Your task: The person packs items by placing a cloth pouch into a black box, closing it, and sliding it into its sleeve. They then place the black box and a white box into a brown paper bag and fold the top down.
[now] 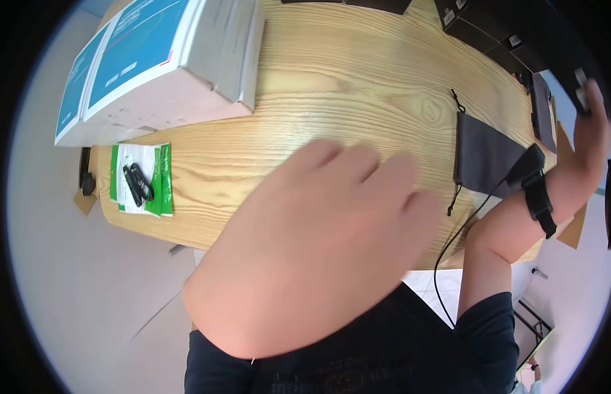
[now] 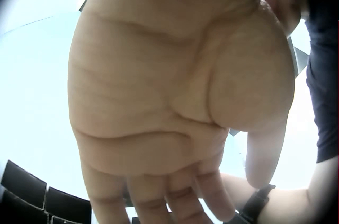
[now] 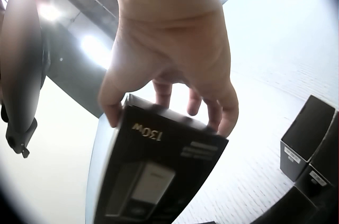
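My right hand (image 1: 589, 134) is raised beyond the table's right side. It grips a black retail box (image 3: 169, 163) marked 130W by its top edge, thumb on one side and fingers on the other in the right wrist view. Close to the head camera, my left hand (image 1: 318, 230) hovers over the middle of the table, its back facing up. In the left wrist view its palm (image 2: 143, 91) is bare, with the fingers loosely extended and nothing held. A dark grey drawstring pouch (image 1: 486, 154) lies on the table near my right forearm.
Black boxes (image 1: 473, 29) are grouped at the far right of the wooden table (image 1: 345, 79). Large white-and-blue boxes (image 1: 213, 65) stand at the left. Nearer, green-and-white packets (image 1: 162, 180) lie under a coiled black cable (image 1: 140, 184). A thin cable (image 1: 439, 253) trails from the right wrist camera.
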`<action>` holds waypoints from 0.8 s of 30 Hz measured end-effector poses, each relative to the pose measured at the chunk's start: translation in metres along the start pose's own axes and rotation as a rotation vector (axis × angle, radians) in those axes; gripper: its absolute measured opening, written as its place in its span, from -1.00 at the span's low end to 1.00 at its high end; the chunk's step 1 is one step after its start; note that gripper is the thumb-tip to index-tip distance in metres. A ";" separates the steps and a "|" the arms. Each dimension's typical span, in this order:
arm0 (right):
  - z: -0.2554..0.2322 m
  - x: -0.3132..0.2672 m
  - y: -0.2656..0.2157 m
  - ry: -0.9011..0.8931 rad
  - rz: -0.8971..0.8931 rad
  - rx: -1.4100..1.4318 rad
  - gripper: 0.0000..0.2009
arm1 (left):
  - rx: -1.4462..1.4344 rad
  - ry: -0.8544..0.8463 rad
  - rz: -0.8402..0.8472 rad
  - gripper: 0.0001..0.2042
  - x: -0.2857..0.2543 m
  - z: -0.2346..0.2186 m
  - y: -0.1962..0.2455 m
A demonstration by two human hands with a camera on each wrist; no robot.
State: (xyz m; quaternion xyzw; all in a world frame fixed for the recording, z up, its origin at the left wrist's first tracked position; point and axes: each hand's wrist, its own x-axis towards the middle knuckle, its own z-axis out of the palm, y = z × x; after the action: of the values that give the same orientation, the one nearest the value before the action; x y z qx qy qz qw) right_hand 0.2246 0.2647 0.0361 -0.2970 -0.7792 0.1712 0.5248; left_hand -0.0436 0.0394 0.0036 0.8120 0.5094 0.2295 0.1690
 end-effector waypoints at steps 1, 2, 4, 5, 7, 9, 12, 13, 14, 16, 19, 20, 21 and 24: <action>-0.008 0.002 0.007 -0.005 -0.007 0.013 -0.32 | -0.095 -0.023 -0.024 -0.71 -0.023 0.003 -0.004; -0.025 0.007 0.024 -0.141 -0.281 -0.051 -0.33 | -0.146 -0.040 -0.043 -0.69 -0.038 0.001 -0.004; -0.012 -0.007 -0.009 -0.304 -0.447 0.060 -0.41 | -0.241 -0.017 -0.096 -0.69 -0.076 0.003 -0.010; -0.012 -0.023 -0.027 -0.409 -0.299 0.103 -0.45 | -0.280 0.017 -0.130 -0.70 -0.092 0.010 -0.014; -0.003 -0.042 -0.028 -0.623 -0.145 0.223 -0.33 | -0.340 0.130 -0.274 -0.67 -0.118 0.025 -0.014; 0.023 -0.067 -0.013 -0.766 -0.096 0.441 -0.30 | -0.406 0.262 -0.457 -0.52 -0.137 0.043 -0.018; 0.062 -0.102 -0.001 -0.823 -0.013 0.611 -0.34 | -0.510 0.297 -0.503 -0.40 -0.146 0.060 -0.024; 0.070 -0.106 0.004 -0.886 0.000 0.664 -0.31 | -0.509 0.295 -0.508 -0.40 -0.148 0.063 -0.027; 0.074 -0.106 0.006 -0.885 0.004 0.668 -0.31 | -0.571 0.272 -0.524 -0.38 -0.150 0.066 -0.030; 0.078 -0.105 0.007 -1.004 0.075 0.575 -0.18 | -0.631 0.245 -0.535 -0.35 -0.148 0.067 -0.033; 0.081 -0.098 -0.005 -1.125 -0.018 0.329 0.05 | -0.484 0.320 -0.490 -0.33 -0.140 0.069 -0.035; 0.083 -0.100 -0.007 -1.142 -0.042 0.257 0.11 | -0.512 0.324 -0.499 -0.32 -0.137 0.068 -0.035; 0.085 -0.101 -0.005 -1.156 -0.130 0.233 0.18 | -0.540 0.327 -0.507 -0.31 -0.134 0.066 -0.036; 0.082 -0.103 0.003 -1.183 -0.075 0.313 0.23 | -0.428 0.263 -0.482 -0.32 -0.129 0.057 -0.040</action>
State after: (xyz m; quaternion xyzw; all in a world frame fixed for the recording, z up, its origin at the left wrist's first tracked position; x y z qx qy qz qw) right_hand 0.1779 0.2041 -0.0717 -0.0435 -0.9139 0.4009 0.0464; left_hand -0.0907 -0.0626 -0.0905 0.5782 0.6440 0.3872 0.3178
